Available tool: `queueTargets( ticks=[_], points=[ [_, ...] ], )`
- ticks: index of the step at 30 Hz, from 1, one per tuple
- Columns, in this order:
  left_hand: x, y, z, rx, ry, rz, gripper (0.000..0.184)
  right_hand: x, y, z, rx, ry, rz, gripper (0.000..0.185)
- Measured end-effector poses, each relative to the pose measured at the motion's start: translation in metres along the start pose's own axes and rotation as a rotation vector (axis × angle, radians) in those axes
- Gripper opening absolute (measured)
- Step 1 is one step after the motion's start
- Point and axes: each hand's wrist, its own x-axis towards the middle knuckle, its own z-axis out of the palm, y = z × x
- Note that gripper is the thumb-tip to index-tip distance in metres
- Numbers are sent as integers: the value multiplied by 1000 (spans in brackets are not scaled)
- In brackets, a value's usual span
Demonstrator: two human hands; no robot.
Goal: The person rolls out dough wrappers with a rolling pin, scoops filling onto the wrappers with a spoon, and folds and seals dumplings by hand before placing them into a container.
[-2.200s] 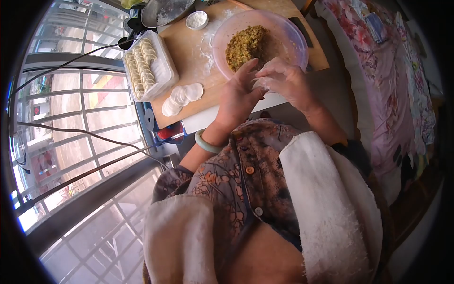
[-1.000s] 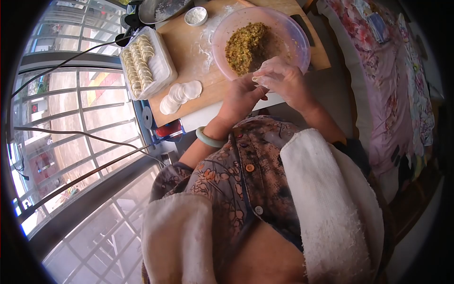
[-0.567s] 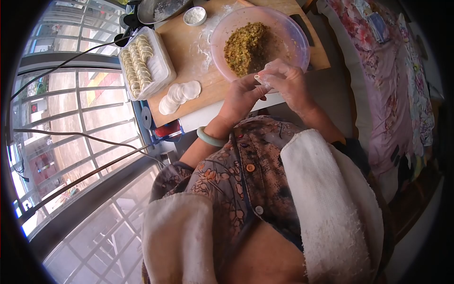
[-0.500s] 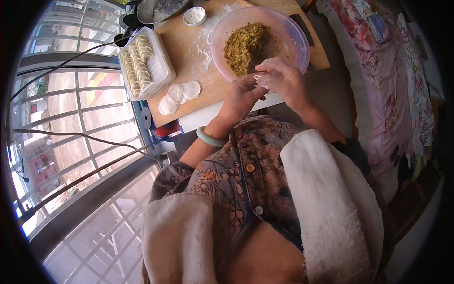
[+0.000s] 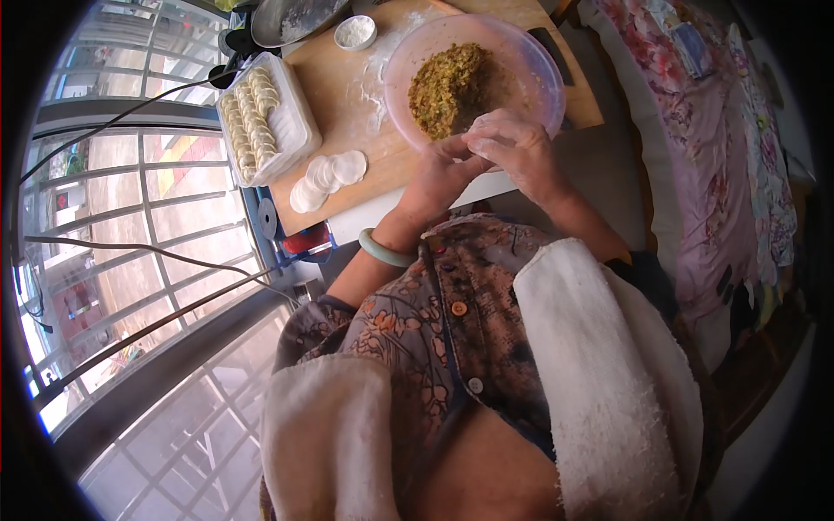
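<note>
My left hand point(image 5: 437, 172) and my right hand point(image 5: 519, 154) meet at the near edge of a pink translucent bowl point(image 5: 546, 82), fingertips pressed together. Both are closed around something small that their fingers hide. Inside the bowl lies a mound of greenish-brown filling point(image 5: 447, 85). Several round white wrappers point(image 5: 326, 180) overlap on the wooden board point(image 5: 347, 113), left of my left hand. Beyond them, a clear plastic box point(image 5: 300, 130) holds rows of folded dumplings point(image 5: 252, 117).
A small white bowl of flour point(image 5: 355, 33) and a metal pan point(image 5: 295, 19) are at the board's far side. Barred windows point(image 5: 148, 200) run along the left. Floral fabric point(image 5: 712, 174) lies at the right. A white towel point(image 5: 599, 365) hangs over my front.
My fingertips have drawn closer together, and the small pale edge that showed between them is now hidden. The dumplings and wrappers keep their arrangement.
</note>
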Motion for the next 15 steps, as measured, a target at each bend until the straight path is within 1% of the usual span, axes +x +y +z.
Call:
queueTargets(
  ticks=[1, 4, 7, 8, 11, 12, 15],
  points=[
    [0, 1, -2, -12, -12, -11, 23, 1, -3, -1, -6, -18, 4, 18],
    [2, 6, -16, 49, -68, -151, 26, 8, -15, -4, 328, 39, 169, 24],
    [2, 23, -22, 1, -192, -183, 28, 17, -5, -23, 161, -64, 122, 25],
    [2, 27, -24, -12, -238, -179, 28, 19, -5, -26, 94, -108, 105, 28],
    [2, 36, -29, -10, -352, -183, 31, 26, -22, -34, 63, -396, 201, 36],
    [2, 37, -30, -7, -379, -177, 32, 28, -16, -35, 85, -458, 275, 43],
    [1, 37, -33, 4, -438, -173, 35, 34, -19, -37, 32, -537, 275, 41]
  ],
)
